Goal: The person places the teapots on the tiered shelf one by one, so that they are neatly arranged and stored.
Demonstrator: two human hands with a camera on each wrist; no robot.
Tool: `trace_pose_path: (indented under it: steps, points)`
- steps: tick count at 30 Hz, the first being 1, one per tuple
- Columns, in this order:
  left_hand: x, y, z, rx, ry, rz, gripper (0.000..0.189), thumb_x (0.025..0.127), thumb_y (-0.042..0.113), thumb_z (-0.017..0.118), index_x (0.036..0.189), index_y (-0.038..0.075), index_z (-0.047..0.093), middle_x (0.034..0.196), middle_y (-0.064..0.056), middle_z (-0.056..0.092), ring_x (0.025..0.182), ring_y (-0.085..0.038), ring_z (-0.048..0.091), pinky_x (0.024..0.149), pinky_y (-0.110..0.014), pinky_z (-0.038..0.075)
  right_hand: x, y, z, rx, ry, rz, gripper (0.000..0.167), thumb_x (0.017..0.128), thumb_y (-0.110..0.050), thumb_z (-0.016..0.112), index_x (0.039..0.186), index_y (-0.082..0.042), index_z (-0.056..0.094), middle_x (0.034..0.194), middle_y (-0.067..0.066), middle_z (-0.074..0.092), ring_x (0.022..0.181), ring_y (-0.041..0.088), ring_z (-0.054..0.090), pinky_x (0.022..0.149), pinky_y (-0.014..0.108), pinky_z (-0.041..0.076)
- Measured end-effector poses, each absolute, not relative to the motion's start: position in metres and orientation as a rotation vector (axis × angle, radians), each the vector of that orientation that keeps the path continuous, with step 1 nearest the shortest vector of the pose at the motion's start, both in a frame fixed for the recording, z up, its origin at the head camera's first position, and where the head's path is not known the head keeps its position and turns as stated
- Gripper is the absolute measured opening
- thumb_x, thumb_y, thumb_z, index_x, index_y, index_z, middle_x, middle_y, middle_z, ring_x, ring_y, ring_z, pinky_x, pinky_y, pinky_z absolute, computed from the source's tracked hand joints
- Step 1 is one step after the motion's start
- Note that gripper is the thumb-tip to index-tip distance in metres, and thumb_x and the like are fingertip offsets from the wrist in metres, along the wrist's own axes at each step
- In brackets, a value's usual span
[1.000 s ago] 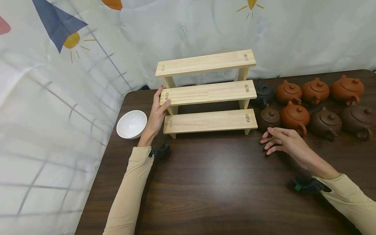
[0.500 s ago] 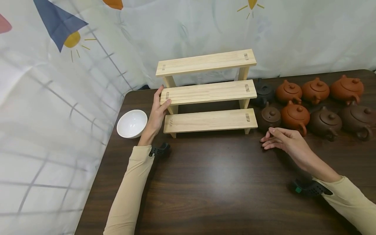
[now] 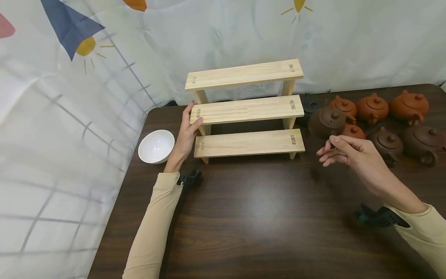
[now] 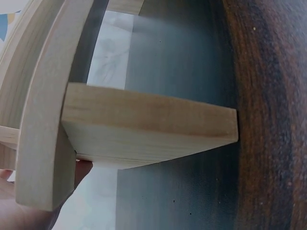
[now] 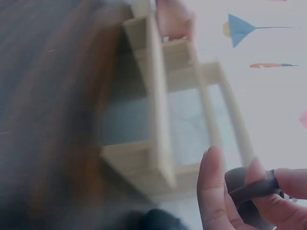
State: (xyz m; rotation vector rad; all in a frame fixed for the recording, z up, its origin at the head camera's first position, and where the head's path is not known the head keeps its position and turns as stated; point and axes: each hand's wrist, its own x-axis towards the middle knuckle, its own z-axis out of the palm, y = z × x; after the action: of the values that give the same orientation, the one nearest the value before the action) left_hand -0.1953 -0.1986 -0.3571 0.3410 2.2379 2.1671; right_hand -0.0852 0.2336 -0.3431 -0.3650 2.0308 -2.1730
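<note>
White bowl: a white bowl [image 3: 156, 147] is sitting left of the wooden stand [image 3: 247, 144], its inside facing up.
Lidded pots: orange teapots [image 3: 373, 107], a black teapot [image 3: 308, 112] and dark brown teapots [image 3: 385, 142] are standing right of the stand, lids hiding their contents.
Held pot: a brown teapot [image 3: 326, 122] is hanging just right of the stand, beyond the fingertips, partly covering an orange one.
Right hand: the right hand [image 3: 355, 155] is pinching that pot's handle, thumb and fingers nearly closed.
Left hand: the left hand [image 3: 186, 133] is gripping the stand's middle shelf at its left end, thumb and fingers spread around the plank.
</note>
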Motion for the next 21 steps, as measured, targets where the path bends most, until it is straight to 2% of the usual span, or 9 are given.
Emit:
trace_pose_path:
  steps: [9,16,21]
  points:
    - [-0.194,-0.2,-0.357,0.342,2.236,2.169,0.073,0.107,0.014,0.044,0.167,0.006,0.003,0.165,-0.021,0.016,0.137,-0.028,0.032,0.115,-0.049,0.029,-0.107,0.204,-0.301,-0.526,1.988,-2.141,0.031,0.112,-0.015,0.05,0.105,0.011,0.064,0.102,0.016,0.073,0.088,0.023,0.072,0.076,0.029,0.058]
    - [-0.196,-0.2,-0.357,0.329,2.249,2.165,0.072,0.108,0.016,0.045,0.167,0.005,0.004,0.164,-0.022,0.019,0.139,-0.028,0.033,0.117,-0.046,0.028,-0.131,0.157,-0.271,-0.587,1.957,-2.05,0.038,0.111,-0.026,0.054,0.104,0.011,0.063,0.101,0.019,0.072,0.089,0.025,0.072,0.079,0.033,0.059]
    - [-0.197,-0.2,-0.357,0.325,2.251,2.162,0.072,0.108,0.016,0.044,0.167,0.004,0.003,0.165,-0.022,0.019,0.14,-0.028,0.032,0.118,-0.044,0.028,-0.15,0.12,-0.259,-0.568,1.885,-2.013,0.038,0.111,-0.026,0.054,0.101,0.009,0.06,0.099,0.02,0.072,0.086,0.027,0.071,0.078,0.035,0.059]
